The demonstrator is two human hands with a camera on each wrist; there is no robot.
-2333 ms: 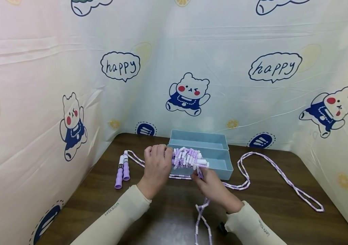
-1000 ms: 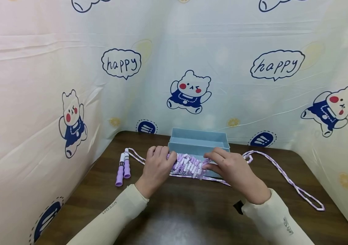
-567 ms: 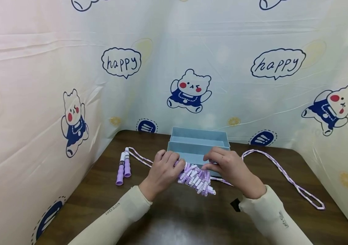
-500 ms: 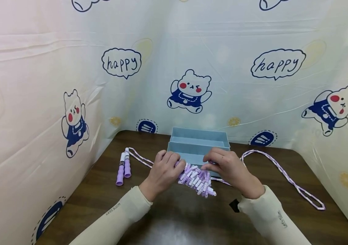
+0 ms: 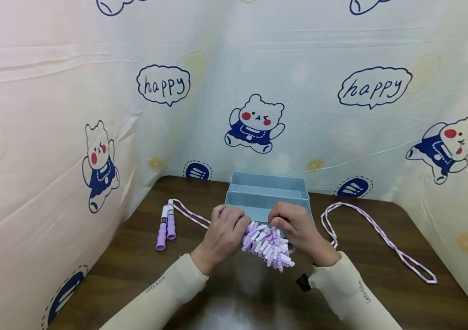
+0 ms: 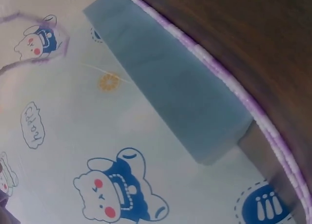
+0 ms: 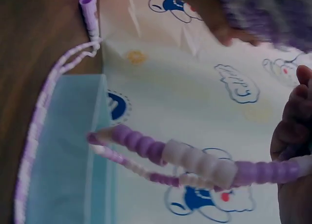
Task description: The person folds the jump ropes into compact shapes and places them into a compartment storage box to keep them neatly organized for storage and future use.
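Observation:
My left hand (image 5: 225,233) grips a bundled purple-and-white beaded jump rope (image 5: 268,245), wound into a thick roll that slopes down to the right. At the bundle's upper right side, my right hand (image 5: 297,229) pinches part of that rope. A loop of beads (image 7: 200,165) runs out from the right hand (image 7: 295,121) in the right wrist view, and the bundle (image 7: 268,17) is blurred at the top. A second beaded jump rope (image 5: 376,224) lies on the table, with two purple handles (image 5: 161,229) at the left. The hands hide its middle in the head view.
A light blue two-compartment box (image 5: 267,185) stands at the back of the dark wooden table (image 5: 127,279), just behind the hands. The lying rope passes along its front side (image 6: 195,107). A patterned cloth (image 5: 312,128) hangs behind and at both sides.
A loose rope end hung below the right hand 2.3 seconds ago and is not seen there now. The bundle has come lower and tilted. Lately the right hand has shifted slightly left.

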